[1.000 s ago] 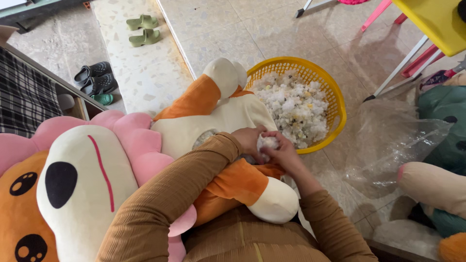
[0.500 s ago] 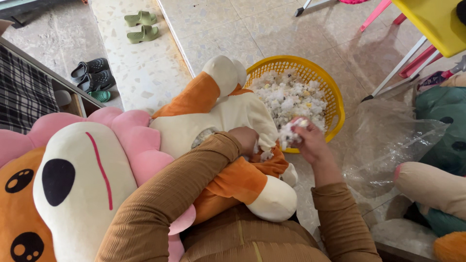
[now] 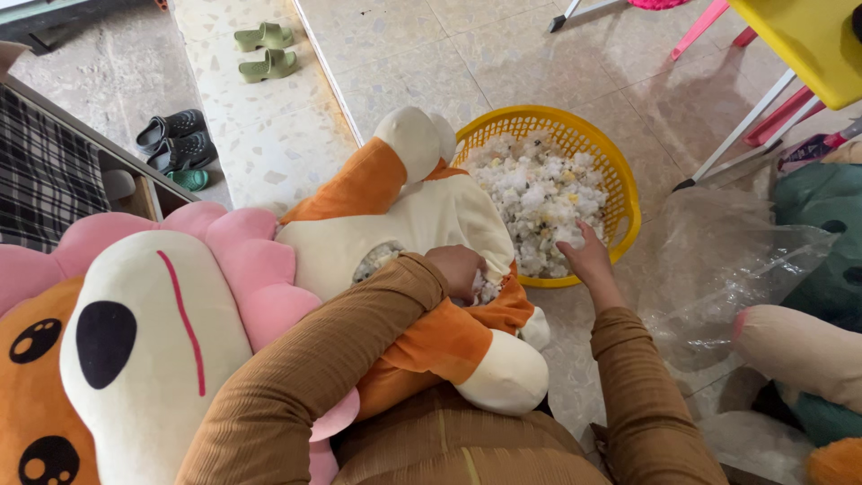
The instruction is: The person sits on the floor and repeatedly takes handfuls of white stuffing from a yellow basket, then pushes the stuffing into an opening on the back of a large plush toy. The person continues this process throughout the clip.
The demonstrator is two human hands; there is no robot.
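A big lion plush toy [image 3: 395,224] with an orange and cream body and pink mane lies across my lap. My left hand [image 3: 460,269] is closed at the toy's side by an orange leg, pressing white stuffing into it. My right hand [image 3: 588,259] reaches into the yellow basket [image 3: 628,193], fingers down in the white foam stuffing [image 3: 539,193] at its near edge. Whether it has gripped any stuffing is hidden.
A clear plastic bag [image 3: 727,269] lies on the tiled floor to the right, beside other plush toys [image 3: 808,341]. Green slippers [image 3: 265,49] and dark sandals [image 3: 175,139] sit at the far left. A yellow table [image 3: 808,45] with pink legs stands at top right.
My right hand left the toy's side, where it was next to my left hand, and moved right into the basket of stuffing. My left hand stayed at the toy.
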